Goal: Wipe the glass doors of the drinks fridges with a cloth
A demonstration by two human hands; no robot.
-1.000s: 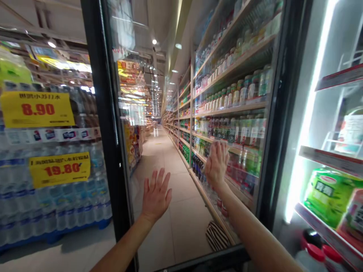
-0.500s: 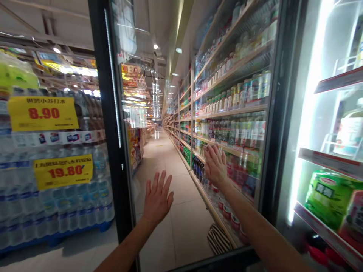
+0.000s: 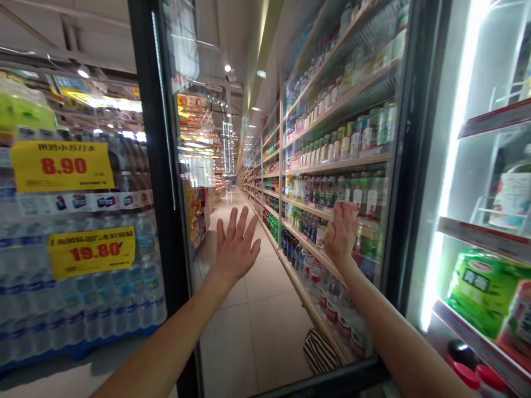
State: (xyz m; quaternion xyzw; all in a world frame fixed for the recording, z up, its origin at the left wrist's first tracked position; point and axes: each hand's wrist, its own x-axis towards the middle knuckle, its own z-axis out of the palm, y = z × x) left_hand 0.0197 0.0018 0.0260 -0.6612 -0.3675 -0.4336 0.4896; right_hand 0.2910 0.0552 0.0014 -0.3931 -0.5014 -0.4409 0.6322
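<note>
The glass door (image 3: 226, 342) of a drinks cooler stands swung open in front of me, its black frame on both sides. My left hand (image 3: 237, 243) lies flat against the pane at left of centre, fingers spread, holding nothing. Further right, my right hand (image 3: 342, 232) is pressed to the same pane, fingers close together. A small pale, crumpled-looking patch shows at its fingertips. It may be a thin cloth or tissue under the fingers, but I cannot make it out. Through the glass, shelves of bottled drinks (image 3: 332, 188) run away from me.
Right of the door is the lit cooler interior, with a green drink pack (image 3: 473, 287) and red-capped bottles (image 3: 467, 376). To the left stand stacked water bottles (image 3: 103, 298) under yellow price signs (image 3: 62, 166). A striped item (image 3: 319, 351) lies on the floor beyond the glass.
My right hand has slid to the right across the pane, nearer the door's right frame. My left hand has moved up and slightly right, still spread. The door appears still.
</note>
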